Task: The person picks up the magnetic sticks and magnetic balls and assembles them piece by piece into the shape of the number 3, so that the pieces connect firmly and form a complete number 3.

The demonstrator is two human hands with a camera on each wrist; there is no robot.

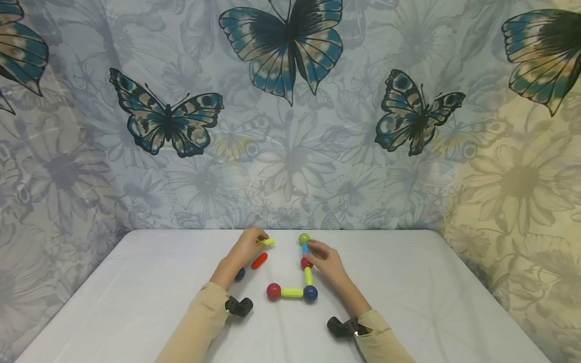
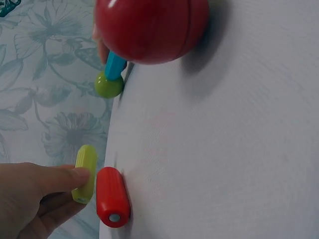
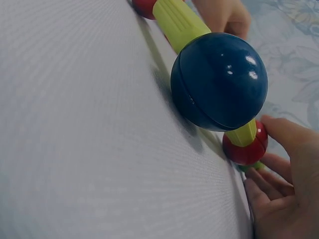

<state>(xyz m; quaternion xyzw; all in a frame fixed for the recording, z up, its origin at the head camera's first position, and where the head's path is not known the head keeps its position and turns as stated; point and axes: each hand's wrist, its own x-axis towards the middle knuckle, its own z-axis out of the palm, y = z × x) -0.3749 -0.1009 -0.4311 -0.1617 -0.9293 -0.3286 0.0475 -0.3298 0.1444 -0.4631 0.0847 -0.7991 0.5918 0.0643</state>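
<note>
My left hand [image 1: 247, 246] pinches a yellow-green rod [image 1: 270, 242] between thumb and fingers; in the left wrist view the rod [image 2: 86, 172] is held beside a red rod [image 2: 112, 198]. My right hand [image 1: 328, 259] has its fingers around the blue rod [image 1: 305, 247] and the red ball [image 1: 306, 263] below it. A green ball [image 1: 304, 238] tops that blue rod. From the red ball a yellow-green rod [image 1: 308, 276] runs to a dark blue ball [image 1: 310, 293], and another rod [image 1: 292, 292] joins that to a second red ball [image 1: 274, 291].
The red rod [image 1: 259, 260] lies on the white table [image 1: 390, 282] near my left wrist. Partly behind that wrist is another dark blue ball [image 1: 240, 274]. A butterfly-patterned cloth [image 1: 290, 166] hangs behind the table's far edge.
</note>
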